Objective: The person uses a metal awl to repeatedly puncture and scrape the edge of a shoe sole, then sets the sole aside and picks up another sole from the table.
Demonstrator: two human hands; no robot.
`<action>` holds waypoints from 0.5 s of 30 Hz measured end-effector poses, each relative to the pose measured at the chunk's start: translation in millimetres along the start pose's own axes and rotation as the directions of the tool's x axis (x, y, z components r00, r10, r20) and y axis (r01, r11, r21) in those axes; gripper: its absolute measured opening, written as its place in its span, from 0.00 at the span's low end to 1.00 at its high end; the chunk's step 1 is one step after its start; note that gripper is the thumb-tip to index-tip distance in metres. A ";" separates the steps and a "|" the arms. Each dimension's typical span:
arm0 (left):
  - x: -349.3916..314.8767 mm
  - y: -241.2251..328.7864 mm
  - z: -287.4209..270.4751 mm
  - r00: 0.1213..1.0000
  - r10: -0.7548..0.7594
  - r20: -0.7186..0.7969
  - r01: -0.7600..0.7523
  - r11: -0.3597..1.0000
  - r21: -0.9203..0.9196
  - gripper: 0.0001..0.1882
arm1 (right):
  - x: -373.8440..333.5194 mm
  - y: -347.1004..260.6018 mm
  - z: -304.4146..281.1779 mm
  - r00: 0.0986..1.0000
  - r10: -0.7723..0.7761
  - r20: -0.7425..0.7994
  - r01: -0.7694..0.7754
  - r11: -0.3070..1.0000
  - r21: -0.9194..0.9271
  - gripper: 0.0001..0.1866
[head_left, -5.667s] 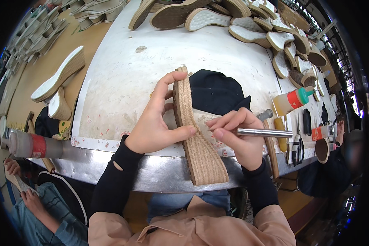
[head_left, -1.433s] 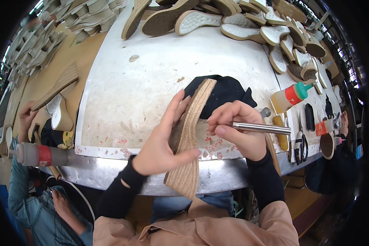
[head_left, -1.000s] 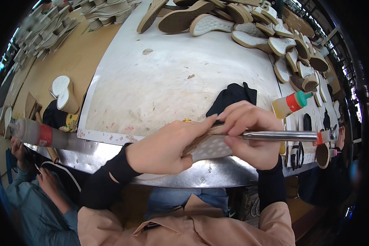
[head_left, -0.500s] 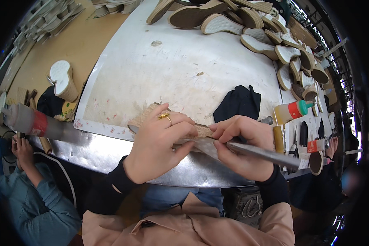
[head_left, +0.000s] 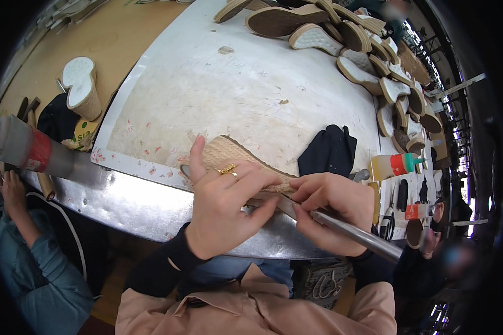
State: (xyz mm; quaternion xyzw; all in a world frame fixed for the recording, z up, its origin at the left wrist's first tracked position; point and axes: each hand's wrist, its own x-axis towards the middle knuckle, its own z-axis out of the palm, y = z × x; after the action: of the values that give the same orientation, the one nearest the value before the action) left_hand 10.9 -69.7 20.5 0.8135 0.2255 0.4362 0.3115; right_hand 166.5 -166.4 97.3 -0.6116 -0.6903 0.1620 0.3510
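Observation:
A tan, woven-textured wedge shoe sole (head_left: 221, 151) lies on its side at the table's front edge. My left hand (head_left: 223, 206), with a gold ring on it, is closed over the sole and steadies it, index finger raised. My right hand (head_left: 338, 209) pinches a long grey metal tool (head_left: 369, 240) whose handle slants down to the right. The tool's tip is at the sole's right end, close to my left fingertips; its shape is hidden by my fingers. Just beyond my right hand lies a crumpled black cloth (head_left: 328, 151).
Wedge soles (head_left: 363, 72) are heaped at the far right. A green-capped squeeze bottle (head_left: 395, 166) lies right; a larger clear bottle (head_left: 31, 148) is left. A lone white-topped sole (head_left: 82, 86) stands on brown board. A co-worker's arm (head_left: 36, 234) is at left.
My view has shifted slightly. More of the sole's woven side shows above my left hand, and the tool's handle slants more steeply downward.

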 end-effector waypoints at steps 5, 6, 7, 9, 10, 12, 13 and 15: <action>-2.0 -1.7 4.7 0.999 0.013 -0.036 -0.013 1.000 0.004 0.08 | 1.6 -1.1 0.5 0.997 -0.082 -0.004 0.081 0.995 -0.060 0.09; -2.4 -1.9 4.4 0.999 0.014 -0.036 -0.013 1.000 0.002 0.07 | 1.5 -1.2 0.7 0.997 -0.079 -0.007 0.079 0.995 -0.055 0.10; -2.6 -1.8 3.8 0.999 0.014 -0.036 -0.014 1.000 -0.001 0.07 | 1.1 -1.2 0.9 0.997 -0.077 -0.010 0.076 0.996 -0.050 0.10; -3.0 -2.1 3.7 0.999 0.016 -0.037 -0.017 1.000 -0.007 0.07 | 0.1 -1.4 2.0 0.998 -0.065 -0.023 0.064 0.997 -0.043 0.10; -3.0 -2.4 3.9 0.999 0.017 -0.039 -0.018 1.000 -0.009 0.07 | -0.4 -1.8 3.0 0.998 -0.056 -0.032 0.055 0.998 -0.040 0.10; -2.9 -2.5 3.4 0.999 0.016 -0.040 -0.016 1.000 -0.012 0.06 | -1.6 -2.3 5.2 0.998 -0.016 -0.056 0.015 1.000 -0.014 0.10; -2.9 -1.9 3.0 0.999 0.013 -0.039 -0.013 1.000 -0.014 0.06 | -2.7 -2.8 6.1 0.998 0.018 -0.067 -0.018 1.000 0.007 0.10; -2.9 -1.2 2.6 0.999 0.009 -0.036 -0.009 1.000 -0.016 0.07 | -2.8 -3.1 6.2 0.997 0.039 -0.070 -0.038 0.999 0.018 0.10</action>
State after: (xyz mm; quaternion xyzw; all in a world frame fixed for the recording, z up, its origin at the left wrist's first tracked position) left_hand 11.4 -71.5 16.9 0.8041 0.2238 0.4539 0.3120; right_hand 160.0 -168.4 94.2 -0.6271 -0.6642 0.1529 0.3772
